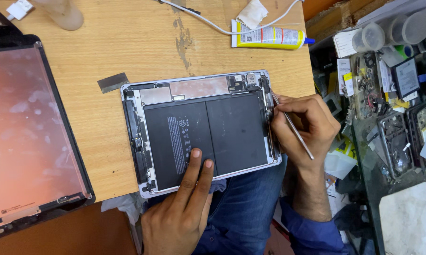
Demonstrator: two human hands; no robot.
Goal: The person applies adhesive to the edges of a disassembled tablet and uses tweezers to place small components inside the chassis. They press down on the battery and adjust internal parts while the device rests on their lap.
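An opened tablet [201, 85] lies on the wooden table with its two black battery cells [236, 130] exposed. My left hand [180, 212] presses two fingertips flat on the battery near the tablet's front edge. My right hand [307, 127] rests against the tablet's right side and pinches metal tweezers [293, 127], whose tip touches the upper right edge of the frame.
The detached tablet screen [29, 137] lies face down at the left. A yellow glue tube [269, 38] and a white cable [213, 23] lie at the back. A small metal plate [113, 82] sits by the tablet. Cluttered trays of parts [392, 108] stand at the right.
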